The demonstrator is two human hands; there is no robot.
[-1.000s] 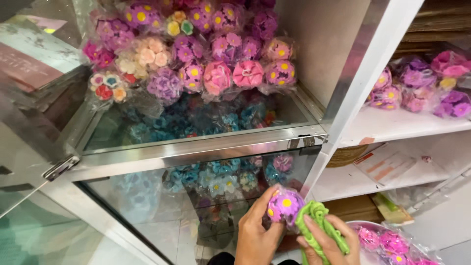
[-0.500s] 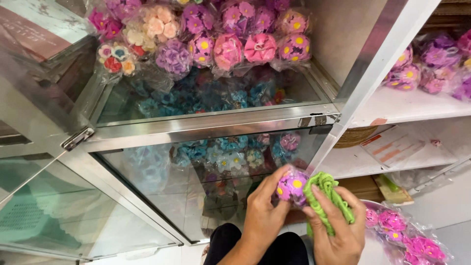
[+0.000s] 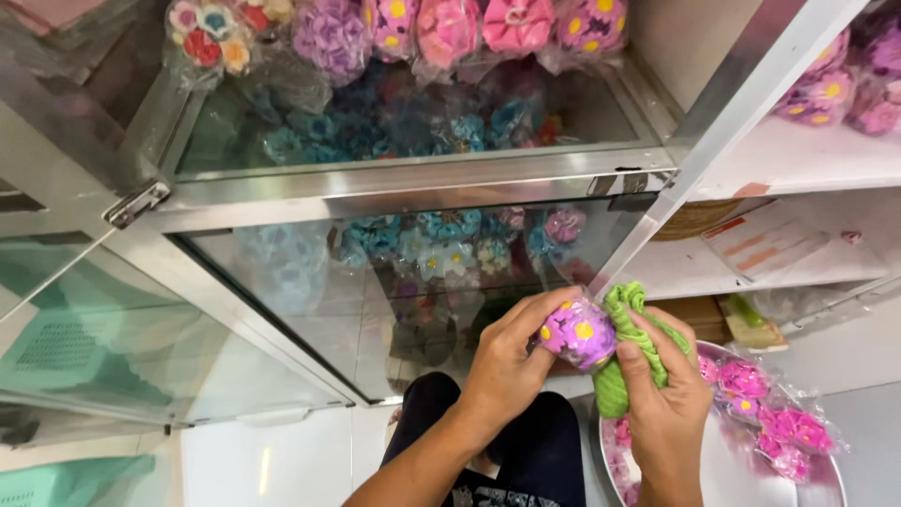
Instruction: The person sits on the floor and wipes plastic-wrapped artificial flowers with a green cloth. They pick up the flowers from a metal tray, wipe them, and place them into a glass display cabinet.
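The purple flower ball (image 3: 579,331), wrapped in clear film with yellow-centred blossoms, sits right of centre in the lower frame, directly between both hands. The left hand (image 3: 507,361) closes its fingers over the ball's left side and top. The right hand (image 3: 662,376) is closed around the green stems (image 3: 627,352), thumb pressed near the ball's base. The step in hand appears to be assembling or adjusting the bunch; the next move likely calls for a firm grip on the stems. Below right lies a round metal tray (image 3: 723,469) holding pink flower balls (image 3: 784,434). Above stands a glass cabinet (image 3: 413,178) stocked with similar bunches.
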